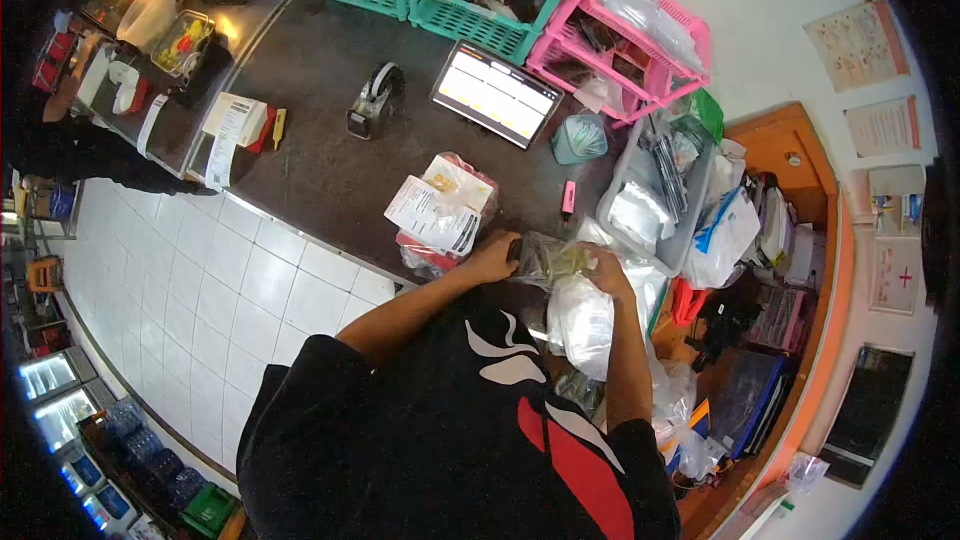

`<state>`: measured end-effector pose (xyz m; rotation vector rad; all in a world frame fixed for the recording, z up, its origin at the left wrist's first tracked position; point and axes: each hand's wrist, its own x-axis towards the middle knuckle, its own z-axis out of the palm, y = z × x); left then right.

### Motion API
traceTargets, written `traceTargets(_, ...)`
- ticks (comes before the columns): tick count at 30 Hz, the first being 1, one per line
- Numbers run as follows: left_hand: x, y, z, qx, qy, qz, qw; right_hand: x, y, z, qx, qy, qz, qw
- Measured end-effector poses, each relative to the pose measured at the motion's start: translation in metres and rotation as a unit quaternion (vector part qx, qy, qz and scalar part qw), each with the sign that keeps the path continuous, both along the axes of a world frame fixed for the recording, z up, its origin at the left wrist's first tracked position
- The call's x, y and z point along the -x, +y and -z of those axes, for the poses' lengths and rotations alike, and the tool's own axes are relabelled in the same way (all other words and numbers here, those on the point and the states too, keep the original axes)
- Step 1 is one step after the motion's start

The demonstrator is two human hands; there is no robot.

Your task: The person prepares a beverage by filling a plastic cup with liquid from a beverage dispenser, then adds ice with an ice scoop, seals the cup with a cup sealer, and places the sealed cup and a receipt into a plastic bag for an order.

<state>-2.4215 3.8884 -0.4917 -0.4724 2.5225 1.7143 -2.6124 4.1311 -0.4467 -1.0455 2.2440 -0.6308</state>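
Observation:
My left hand [492, 258] is closed at the left end of a clear plastic bag [546, 258] with greenish contents. A small dark thing shows at its fingertips, too small to name. My right hand [608, 274] grips the bag's other end, fingers bent round it. The bag lies low over the counter's near edge. Just left of my left hand sits a packed plastic bag [480, 195] with reddish contents and a printed paper slip [432, 216] on top. A stack of clear plastic bags [582, 325] lies below my right hand.
A tablet [497, 92], a tape dispenser [375, 100], a pink highlighter [569, 198] and a teal cup [580, 139] stand on the dark counter [320, 160]. At the right is a grey bin [700, 205] of packaging. Pink [680, 40] and green racks [480, 28] line the back.

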Motion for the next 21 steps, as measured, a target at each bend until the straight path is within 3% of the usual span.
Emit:
traceTargets(3, 0.011, 0.004, 0.000, -0.020, -0.058, 0.031, 0.998, -0.006, 0.010, 0.017, 0.060, -0.040, 0.034, 0.997)
traceTargets(5, 0.009, 0.006, -0.003, -0.015, -0.079, 0.023, 0.997, -0.025, -0.005, -0.003, 0.036, 0.117, -0.025, 0.992)
traceTargets(9, 0.012, 0.011, 0.011, -0.034, -0.120, 0.020, 0.992, -0.021, 0.015, 0.033, 0.049, 0.245, -0.044, 0.967)
traceTargets(12, 0.012, 0.008, 0.011, -0.077, -0.115, -0.014, 0.990, -0.020, 0.010, 0.014, -0.021, 0.159, -0.044, 0.986)
traceTargets(14, 0.011, 0.013, 0.002, -0.088, -0.108, -0.051, 0.989, -0.033, 0.010, -0.002, -0.049, 0.202, -0.021, 0.978)
traceTargets(17, 0.021, 0.009, 0.012, -0.232, -0.187, -0.114, 0.948, -0.036, 0.011, 0.014, -0.111, 0.225, -0.020, 0.968)
traceTargets(21, 0.011, 0.012, 0.050, -0.116, -0.171, -0.092, 0.974, -0.035, -0.003, 0.017, -0.124, 0.244, -0.050, 0.961)
